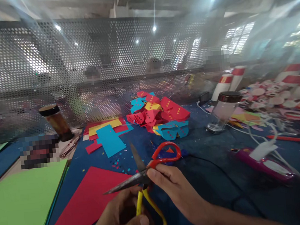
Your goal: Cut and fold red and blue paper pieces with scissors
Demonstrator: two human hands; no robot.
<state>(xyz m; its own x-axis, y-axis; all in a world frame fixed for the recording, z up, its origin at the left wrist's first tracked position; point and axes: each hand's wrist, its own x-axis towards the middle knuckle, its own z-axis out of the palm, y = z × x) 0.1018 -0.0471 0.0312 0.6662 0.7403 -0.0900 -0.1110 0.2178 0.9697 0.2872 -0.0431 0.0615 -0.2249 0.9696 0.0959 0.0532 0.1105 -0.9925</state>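
A pair of scissors (142, 177) with one red and one yellow handle is held in front of me, its blades spread apart. My left hand (120, 218) is closed around the yellow handle, with the thumb on its side. My right hand (177, 187) grips near the pivot and the base of the red handle. Beneath the blades lies a large red paper sheet (94, 195). Farther back are cut blue, red and yellow paper pieces (111, 141), with small paper scraps (122, 166) scattered in front of them.
Folded coloured paper shapes (163, 114) are heaped by the perforated metal screen (102, 57). Jars (58, 123) stand at left and right (223, 112). Green sheets (28, 205) lie left. A purple device (263, 165), cables and piled paper cups (290, 77) fill the right.
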